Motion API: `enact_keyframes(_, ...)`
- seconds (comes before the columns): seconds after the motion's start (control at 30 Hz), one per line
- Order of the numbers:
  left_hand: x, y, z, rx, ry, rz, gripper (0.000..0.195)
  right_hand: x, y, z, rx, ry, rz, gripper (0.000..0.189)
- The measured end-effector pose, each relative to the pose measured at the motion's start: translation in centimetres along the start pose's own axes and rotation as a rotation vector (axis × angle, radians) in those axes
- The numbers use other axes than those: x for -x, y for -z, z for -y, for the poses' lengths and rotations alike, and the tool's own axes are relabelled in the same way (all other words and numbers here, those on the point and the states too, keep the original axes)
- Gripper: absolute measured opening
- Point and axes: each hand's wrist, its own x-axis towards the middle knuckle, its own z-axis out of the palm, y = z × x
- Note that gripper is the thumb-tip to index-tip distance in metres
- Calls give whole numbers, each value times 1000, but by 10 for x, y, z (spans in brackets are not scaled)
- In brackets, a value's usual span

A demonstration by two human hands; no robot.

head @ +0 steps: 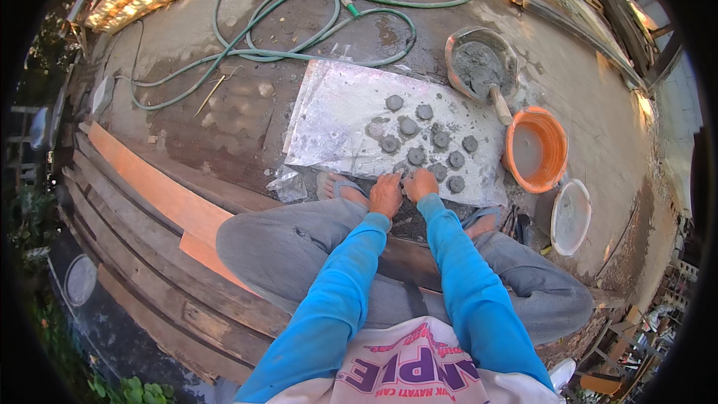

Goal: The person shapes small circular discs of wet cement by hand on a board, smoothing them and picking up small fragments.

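Note:
Both of my hands are close together at the near edge of a pale, cement-stained sheet (348,118) on the ground. My left hand (386,195) has curled fingers; my right hand (420,184) is bent inward beside it. Whatever lies between the fingertips is too small and hidden to make out. Just beyond the hands, several small round discs of wet grey cement (415,155) sit on the sheet. To the right of the sheet, a bucket of wet cement mix (477,67) has a wooden-handled tool (500,105) leaning out over its rim.
An orange bucket (561,151) with greyish liquid stands right of the sheet, near a pale round container (588,213). A green garden hose (269,56) lies coiled beyond the sheet. Wooden planks (168,286) run along the left, and crumpled clear plastic (289,184) lies near the left foot.

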Motion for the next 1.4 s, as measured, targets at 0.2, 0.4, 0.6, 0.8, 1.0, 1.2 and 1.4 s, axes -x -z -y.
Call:
enact_keyframes(0.2,-5,-2,1,47,8,-28,36,-28,-10,-12,129,32,35,24)
enact_keyframes(0.4,-3,4,3,85,34,-10,44,-14,29,6,-204,-157,342,24)
enact_keyframes(0.6,-16,2,6,119,53,-64,55,-4,14,-42,46,394,-32,37)
enact_keyframes(0.8,-23,6,5,117,50,6,52,7,-1,-49,185,568,-112,38)
enact_keyframes(1.0,-25,5,6,84,36,-11,47,-4,-17,-55,157,662,-278,31)
enact_keyframes(1.2,-25,1,12,104,20,-24,48,-10,-17,-49,180,651,-294,24)
enact_keyframes(1.4,-26,7,5,82,19,-17,46,-17,-16,-39,238,620,-293,15)
